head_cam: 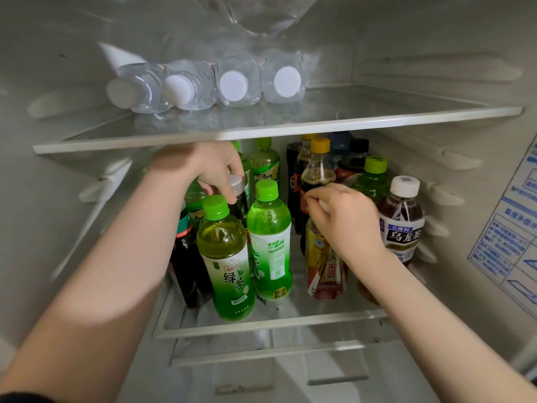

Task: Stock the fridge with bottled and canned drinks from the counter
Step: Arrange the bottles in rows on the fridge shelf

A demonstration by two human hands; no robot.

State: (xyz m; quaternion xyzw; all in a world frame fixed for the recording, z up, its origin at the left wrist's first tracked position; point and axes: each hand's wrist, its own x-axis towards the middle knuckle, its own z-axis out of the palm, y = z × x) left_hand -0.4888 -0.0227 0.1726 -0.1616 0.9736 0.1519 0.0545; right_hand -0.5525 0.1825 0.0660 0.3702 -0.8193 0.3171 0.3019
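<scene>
- My left hand [216, 170] pinches the silver cap of a dark bottle [237, 184], which stands just behind the front green tea bottle [223, 257].
- My right hand [345, 216] grips the top of a red-and-yellow-labelled bottle [325, 266], which stands on the lower fridge shelf [261, 327] beside the oolong tea bottle [402, 222].

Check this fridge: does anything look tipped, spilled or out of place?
No spill or damage shows. The four clear plastic water bottles lie on their sides on the upper glass shelf, caps outward, while the rest stand. The front green tea bottle leans, though the wide lens may exaggerate that.
</scene>
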